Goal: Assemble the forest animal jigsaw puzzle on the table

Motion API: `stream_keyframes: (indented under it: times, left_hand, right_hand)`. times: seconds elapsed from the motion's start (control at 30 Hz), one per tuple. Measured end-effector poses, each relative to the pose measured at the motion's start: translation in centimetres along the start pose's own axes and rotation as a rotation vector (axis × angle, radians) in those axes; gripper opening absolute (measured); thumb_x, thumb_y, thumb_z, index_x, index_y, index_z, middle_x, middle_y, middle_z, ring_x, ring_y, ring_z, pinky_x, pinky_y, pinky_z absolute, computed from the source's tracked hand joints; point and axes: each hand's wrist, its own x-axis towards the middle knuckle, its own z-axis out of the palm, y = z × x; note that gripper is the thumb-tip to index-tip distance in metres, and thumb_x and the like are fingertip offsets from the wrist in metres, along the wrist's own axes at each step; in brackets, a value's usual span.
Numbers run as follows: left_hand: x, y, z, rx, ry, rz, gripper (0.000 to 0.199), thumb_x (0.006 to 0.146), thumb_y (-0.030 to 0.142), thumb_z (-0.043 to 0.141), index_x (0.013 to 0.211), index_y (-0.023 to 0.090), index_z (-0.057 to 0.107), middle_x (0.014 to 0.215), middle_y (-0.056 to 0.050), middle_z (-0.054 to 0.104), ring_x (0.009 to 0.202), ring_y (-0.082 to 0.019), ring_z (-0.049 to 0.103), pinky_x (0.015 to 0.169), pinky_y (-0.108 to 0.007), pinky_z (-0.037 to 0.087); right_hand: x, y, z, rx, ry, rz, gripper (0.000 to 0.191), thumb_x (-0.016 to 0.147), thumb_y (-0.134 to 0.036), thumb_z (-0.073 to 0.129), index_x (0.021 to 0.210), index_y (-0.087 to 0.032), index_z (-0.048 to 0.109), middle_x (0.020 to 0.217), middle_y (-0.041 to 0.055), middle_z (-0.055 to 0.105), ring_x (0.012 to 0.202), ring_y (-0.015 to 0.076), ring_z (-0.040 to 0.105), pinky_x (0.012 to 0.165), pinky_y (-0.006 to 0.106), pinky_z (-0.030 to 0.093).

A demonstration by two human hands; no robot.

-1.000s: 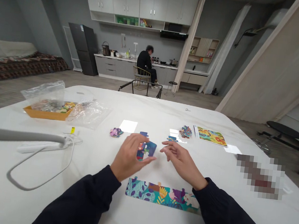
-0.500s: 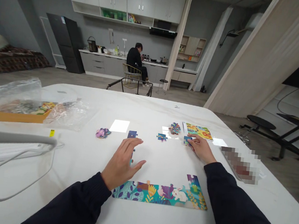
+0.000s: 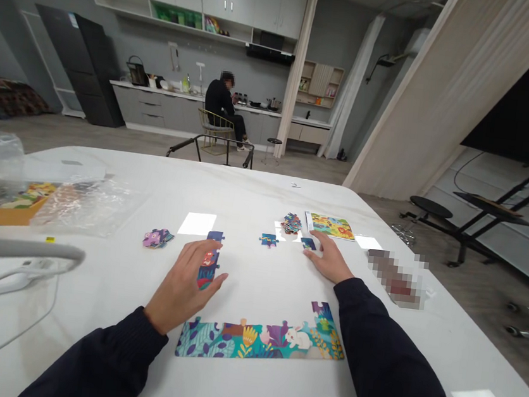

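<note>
My left hand [image 3: 190, 282], fingers apart and holding nothing, hovers beside a column of joined puzzle pieces [image 3: 207, 273], hiding part of it. My right hand [image 3: 327, 258] has its fingers spread at a blue puzzle piece [image 3: 308, 243] lying on the table; the thumb is next to it. A second blue piece [image 3: 268, 240] lies to its left. Below the hands is a joined puzzle strip [image 3: 260, 343] with plants and a white rabbit, rising at its right end. Loose pieces form a pile [image 3: 291, 222] behind, and a purple stack [image 3: 157, 238] sits at the left.
A picture card [image 3: 332, 226] lies behind my right hand, a blurred dark object [image 3: 393, 278] to its right. At left are an orange box [image 3: 2, 217], plastic bags [image 3: 86, 210] and a grey curved bar [image 3: 20, 248]. Beyond the white table, a person [image 3: 222, 104] sits on a chair.
The view has turned right, so things appear further left. My right hand's fingers have opened from the blue piece. My left hand has shifted, showing more of the puzzle column.
</note>
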Motion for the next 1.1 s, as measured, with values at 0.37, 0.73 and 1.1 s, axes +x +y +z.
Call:
stream_keyframes:
  times: [0.37, 0.73, 1.1]
  left_hand:
    - [-0.7, -13.6, -5.1, 0.231, 0.211, -0.571, 0.06, 0.076, 0.04, 0.074, 0.128, 0.021, 0.052, 0.13, -0.011, 0.06, 0.122, -0.032, 0.055, 0.107, -0.05, 0.047]
    - [-1.2, -14.7, -4.4, 0.198, 0.176, -0.61, 0.051, 0.072, 0.033, 0.079, 0.117, 0.022, 0.059, 0.109, -0.007, 0.072, 0.109, -0.028, 0.065, 0.097, -0.04, 0.05]
    - [0.3, -10.0, -4.3, 0.037, 0.273, -0.382, 0.051, 0.072, 0.026, 0.083, 0.115, 0.023, 0.056, 0.108, -0.005, 0.067, 0.1, -0.024, 0.065, 0.089, -0.039, 0.054]
  right_hand:
    - [0.3, 0.5, 0.1, -0.014, 0.024, 0.007, 0.053, 0.085, -0.047, 0.061, 0.129, -0.019, 0.063, 0.116, 0.0122, 0.073, 0.077, 0.0244, 0.058, 0.083, 0.044, 0.053]
    - [0.3, 1.2, 0.5, 0.002, 0.117, 0.071, 0.059, 0.085, -0.054, 0.057, 0.133, -0.02, 0.057, 0.121, 0.0108, 0.071, 0.074, 0.0217, 0.06, 0.069, 0.037, 0.049]
    - [0.9, -2.0, -0.9, 0.108, 0.19, 0.083, 0.046, 0.087, -0.051, 0.058, 0.119, -0.02, 0.065, 0.105, 0.0108, 0.072, 0.068, 0.0189, 0.059, 0.067, 0.035, 0.05]
